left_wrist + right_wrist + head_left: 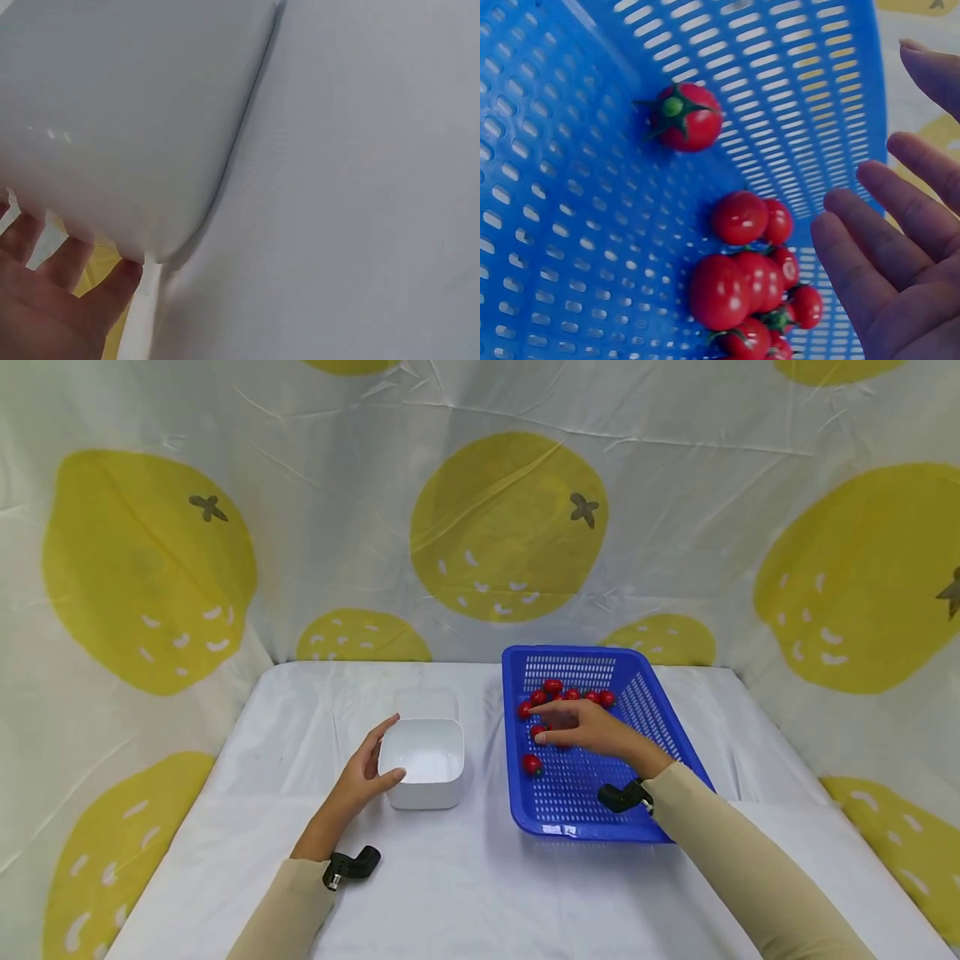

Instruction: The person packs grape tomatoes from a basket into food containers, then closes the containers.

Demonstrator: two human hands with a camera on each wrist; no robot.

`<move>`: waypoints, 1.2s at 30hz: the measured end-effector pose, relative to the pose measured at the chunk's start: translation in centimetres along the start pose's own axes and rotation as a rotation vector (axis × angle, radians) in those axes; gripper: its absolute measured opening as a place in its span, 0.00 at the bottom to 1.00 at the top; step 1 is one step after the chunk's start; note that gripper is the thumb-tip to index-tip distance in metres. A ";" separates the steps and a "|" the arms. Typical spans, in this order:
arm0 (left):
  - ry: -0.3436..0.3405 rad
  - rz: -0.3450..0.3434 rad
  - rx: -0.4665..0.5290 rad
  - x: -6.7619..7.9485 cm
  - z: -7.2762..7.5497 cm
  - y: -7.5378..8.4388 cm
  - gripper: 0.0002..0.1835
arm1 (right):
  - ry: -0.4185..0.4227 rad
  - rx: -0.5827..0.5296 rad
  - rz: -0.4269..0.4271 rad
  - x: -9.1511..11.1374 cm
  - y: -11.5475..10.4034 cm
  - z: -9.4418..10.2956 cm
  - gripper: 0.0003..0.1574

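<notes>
A white square bowl (424, 795) with rounded corners stands on the cloth-covered table, with no contents showing. My left hand (367, 768) holds it at its left side, thumb at the front rim and fingers along the wall. In the left wrist view, fingertips (124, 279) touch the bowl's glossy side (127, 135). Over the left part of a blue plastic basket (600, 828) hovers my right hand (588, 727), fingers spread and holding nothing. Beneath it lie several small red tomatoes (720, 291); a single tomato (690, 118) with a green calyx sits apart from the cluster.
Just behind the bowl lies a pale, flat, squarish piece (426, 702), partly covered by it. White cloth (465, 893) spreads over the tabletop. A curtain with yellow lemon prints (510, 527) closes off the back and both sides.
</notes>
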State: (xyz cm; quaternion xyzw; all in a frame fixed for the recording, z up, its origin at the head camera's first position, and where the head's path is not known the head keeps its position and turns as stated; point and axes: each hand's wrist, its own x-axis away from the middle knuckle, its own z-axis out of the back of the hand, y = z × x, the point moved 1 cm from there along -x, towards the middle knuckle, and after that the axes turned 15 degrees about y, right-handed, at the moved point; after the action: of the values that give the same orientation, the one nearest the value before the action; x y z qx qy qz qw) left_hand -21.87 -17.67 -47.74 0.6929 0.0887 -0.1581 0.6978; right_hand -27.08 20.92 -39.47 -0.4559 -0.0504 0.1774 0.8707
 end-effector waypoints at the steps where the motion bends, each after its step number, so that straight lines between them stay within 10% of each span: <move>1: -0.004 -0.004 0.012 0.0 0.0 -0.2 0.44 | -0.008 -0.006 0.005 -0.1 0.1 -0.1 0.32; 36: 0.030 0.058 0.007 0.3 0.4 -1.2 0.42 | -0.217 0.073 0.044 -1.4 2.7 -2.4 0.22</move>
State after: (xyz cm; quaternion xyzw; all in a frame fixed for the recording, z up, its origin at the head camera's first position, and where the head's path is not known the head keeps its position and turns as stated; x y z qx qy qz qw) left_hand -22.03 -18.10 -49.00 0.7001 0.0785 -0.1276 0.6981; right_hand -28.44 19.95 -42.92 -0.4032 -0.1281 0.2463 0.8720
